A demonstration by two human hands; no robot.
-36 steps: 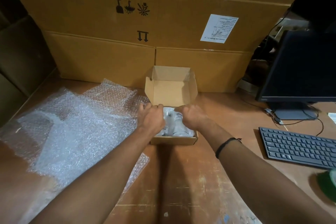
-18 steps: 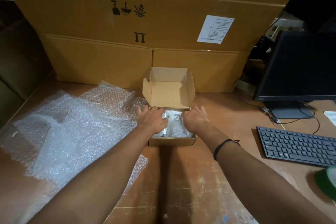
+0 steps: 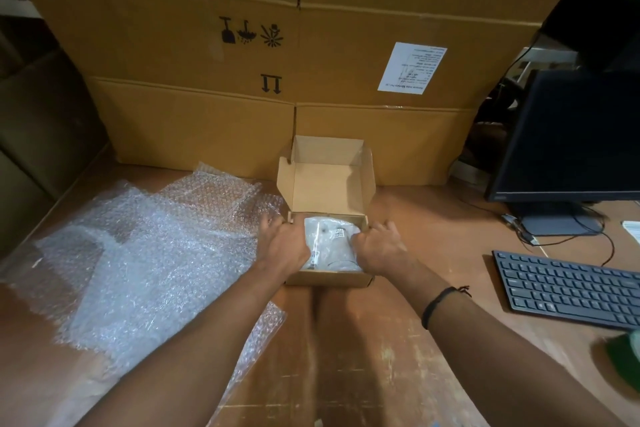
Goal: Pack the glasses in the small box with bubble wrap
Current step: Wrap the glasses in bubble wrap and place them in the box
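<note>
Far left: loose bubble wrap (image 3: 138,253) spread on the table (image 3: 346,374), several sheets overlapping, count not readable. One edge runs under your left forearm. Behind, stacked cartons (image 3: 173,45) wall off the back of the table. They carry handling marks printed upside down and one white label (image 3: 412,68).

Centre: one box (image 3: 329,279), small and brown, with its lid (image 3: 329,180) standing open against the cartons. Inside it lies one bundle (image 3: 332,243): glasses in wrap, whitish and cloudy. A small printed sticker shows through, and a curved rim shows faintly near the front wall. How many glasses it holds, cannot tell.

Your left hand (image 3: 284,243) straddles the left wall, fingers curled down outside it, thumb side against the bundle. Your right hand (image 3: 379,246) mirrors it on the right wall, fingers curled outside, thumb tucked at the bundle's edge. Both of your hands grip the box, and they hide both sides of the bundle. A dark band (image 3: 437,305) sits on the right wrist.

Right: one monitor (image 3: 571,135), screen dark, with one keyboard (image 3: 568,288) in front of it. A green object (image 3: 623,360) at the edge is too blurred to tell.
</note>
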